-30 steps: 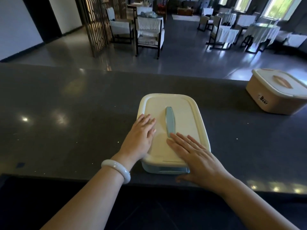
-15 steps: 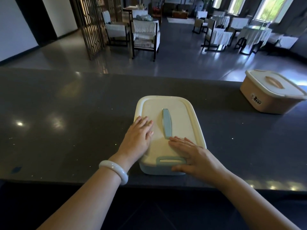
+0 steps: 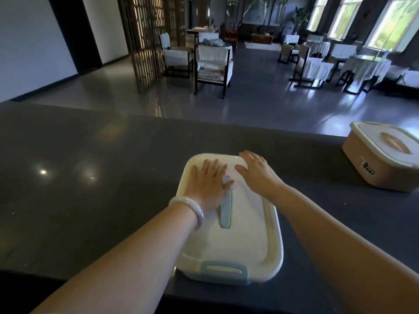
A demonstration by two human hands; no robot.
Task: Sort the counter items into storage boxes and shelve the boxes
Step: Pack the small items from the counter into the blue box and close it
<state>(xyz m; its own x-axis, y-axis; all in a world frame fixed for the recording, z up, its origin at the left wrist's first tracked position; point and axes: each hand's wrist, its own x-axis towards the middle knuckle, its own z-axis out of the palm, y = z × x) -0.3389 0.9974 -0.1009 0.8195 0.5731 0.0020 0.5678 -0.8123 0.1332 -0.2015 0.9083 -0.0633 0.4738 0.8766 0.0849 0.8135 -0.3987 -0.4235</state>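
Note:
A storage box with a cream lid (image 3: 244, 236) and pale blue base lies on the dark counter (image 3: 90, 189) close to its near edge. A blue handle (image 3: 225, 214) runs along the lid's middle and a blue latch (image 3: 223, 268) faces me. My left hand (image 3: 209, 184) lies flat on the lid's far left part, thumb touching the handle. My right hand (image 3: 257, 172) rests flat with straight fingers on the lid's far right corner. A second box, tan with a cream lid (image 3: 385, 155), stands at the counter's right end.
Beyond the counter's far edge lies a dining room with a polished floor, chairs (image 3: 214, 64) and cloth-covered tables (image 3: 367, 66). A wooden lattice screen (image 3: 147, 41) stands at the back left.
Both hands slid from the lid's near end up to its far end. The view moved closer, so the box now lies lower and larger in frame.

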